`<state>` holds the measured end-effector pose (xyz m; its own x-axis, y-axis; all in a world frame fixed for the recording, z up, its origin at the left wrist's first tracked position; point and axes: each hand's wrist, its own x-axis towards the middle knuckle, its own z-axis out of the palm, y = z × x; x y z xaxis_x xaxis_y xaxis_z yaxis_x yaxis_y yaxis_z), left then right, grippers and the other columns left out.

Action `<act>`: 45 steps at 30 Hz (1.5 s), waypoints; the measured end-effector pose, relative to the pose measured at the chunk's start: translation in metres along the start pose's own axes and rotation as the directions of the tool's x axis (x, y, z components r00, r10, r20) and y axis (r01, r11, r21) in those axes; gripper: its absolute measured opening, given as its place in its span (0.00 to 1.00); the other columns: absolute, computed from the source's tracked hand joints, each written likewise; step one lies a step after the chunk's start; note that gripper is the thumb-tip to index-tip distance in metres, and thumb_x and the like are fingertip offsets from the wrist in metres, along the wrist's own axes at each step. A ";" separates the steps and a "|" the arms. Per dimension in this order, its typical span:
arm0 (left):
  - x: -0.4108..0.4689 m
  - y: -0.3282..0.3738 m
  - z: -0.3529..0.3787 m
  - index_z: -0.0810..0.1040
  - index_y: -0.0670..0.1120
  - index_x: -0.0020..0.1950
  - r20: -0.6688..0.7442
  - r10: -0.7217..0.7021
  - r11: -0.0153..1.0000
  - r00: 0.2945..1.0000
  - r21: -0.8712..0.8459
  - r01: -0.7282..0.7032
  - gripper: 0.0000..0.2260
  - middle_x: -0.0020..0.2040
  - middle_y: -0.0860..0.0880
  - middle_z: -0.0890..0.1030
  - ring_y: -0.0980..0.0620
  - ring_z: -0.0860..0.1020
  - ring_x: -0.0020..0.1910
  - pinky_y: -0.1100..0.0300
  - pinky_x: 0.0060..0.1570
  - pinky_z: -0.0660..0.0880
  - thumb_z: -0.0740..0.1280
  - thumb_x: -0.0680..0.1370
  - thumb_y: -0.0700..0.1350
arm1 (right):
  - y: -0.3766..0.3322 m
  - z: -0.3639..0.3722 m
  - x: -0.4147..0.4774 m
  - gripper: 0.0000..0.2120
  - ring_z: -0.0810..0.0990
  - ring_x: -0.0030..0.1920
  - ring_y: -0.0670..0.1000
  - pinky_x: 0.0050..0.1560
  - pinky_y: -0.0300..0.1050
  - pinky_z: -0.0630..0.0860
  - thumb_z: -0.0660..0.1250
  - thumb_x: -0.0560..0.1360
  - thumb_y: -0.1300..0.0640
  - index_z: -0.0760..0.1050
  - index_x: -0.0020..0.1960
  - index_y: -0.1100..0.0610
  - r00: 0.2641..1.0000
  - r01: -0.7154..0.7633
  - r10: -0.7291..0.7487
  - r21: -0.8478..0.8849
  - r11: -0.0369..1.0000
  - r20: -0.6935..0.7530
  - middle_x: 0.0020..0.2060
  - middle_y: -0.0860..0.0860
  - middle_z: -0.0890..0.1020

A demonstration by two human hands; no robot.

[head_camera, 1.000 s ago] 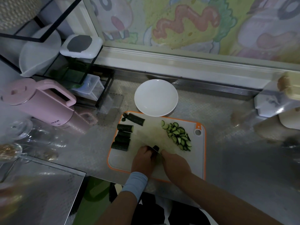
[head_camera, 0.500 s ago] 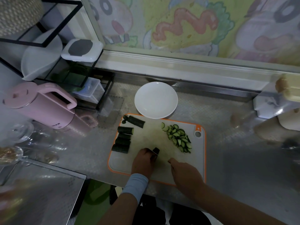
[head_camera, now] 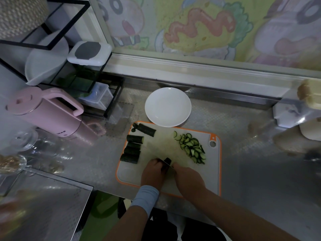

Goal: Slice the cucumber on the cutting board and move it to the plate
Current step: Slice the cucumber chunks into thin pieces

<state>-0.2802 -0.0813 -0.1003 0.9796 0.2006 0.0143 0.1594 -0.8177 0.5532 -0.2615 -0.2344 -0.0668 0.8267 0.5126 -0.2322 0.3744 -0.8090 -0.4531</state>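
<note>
One change: right hand (head_camera: 188, 180) (gripping knife (head_camera: 169, 167)) rejoined cucumber (head_camera: 167, 160).

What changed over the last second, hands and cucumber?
The right hand with the knife pulled back right half a second ago, now back left against the left hand, which still holds the cucumber piece. The slice pile, uncut chunks, plate unchanged.
</note>
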 end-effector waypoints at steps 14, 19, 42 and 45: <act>-0.002 -0.003 0.003 0.84 0.45 0.43 -0.013 0.018 1.000 1.000 0.017 -0.018 0.16 0.38 0.46 0.80 0.47 0.77 0.37 0.61 0.32 0.73 0.62 0.76 0.54 | 0.012 -0.018 -0.031 0.13 0.79 0.40 0.53 0.36 0.45 0.70 0.52 0.81 0.54 0.68 0.64 0.51 0.999 -0.029 0.029 0.004 1.000 0.030 0.41 0.51 0.80; -0.004 0.000 0.000 0.83 0.47 0.46 0.045 0.010 0.999 0.999 0.041 -0.012 0.05 0.37 0.47 0.79 0.47 0.77 0.34 0.62 0.28 0.70 0.71 0.72 0.45 | 0.007 0.004 -0.005 0.16 0.79 0.48 0.56 0.42 0.44 0.69 0.53 0.81 0.56 0.68 0.68 0.53 0.999 -0.040 0.039 0.034 0.999 0.032 0.50 0.55 0.81; -0.006 -0.004 0.003 0.84 0.47 0.43 0.012 -0.016 1.000 1.000 -0.022 0.016 0.04 0.38 0.47 0.80 0.48 0.78 0.36 0.63 0.33 0.72 0.72 0.73 0.46 | 0.011 0.000 -0.019 0.12 0.79 0.42 0.56 0.36 0.44 0.67 0.50 0.82 0.52 0.68 0.61 0.52 0.998 -0.064 0.064 -0.014 0.998 -0.001 0.43 0.53 0.81; -0.006 -0.003 0.006 0.84 0.47 0.44 0.005 -0.020 1.000 1.000 -0.011 0.020 0.03 0.38 0.47 0.80 0.47 0.77 0.36 0.65 0.33 0.68 0.74 0.72 0.45 | 0.007 0.008 -0.006 0.14 0.81 0.44 0.58 0.40 0.47 0.74 0.56 0.80 0.56 0.72 0.64 0.54 0.999 -0.028 0.028 -0.005 1.000 -0.020 0.46 0.55 0.82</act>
<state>-0.2858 -0.0836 -0.1067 0.9768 0.2141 -0.0013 0.1777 -0.8073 0.5628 -0.2668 -0.2411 -0.0755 0.8453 0.4835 -0.2272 0.3528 -0.8246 -0.4423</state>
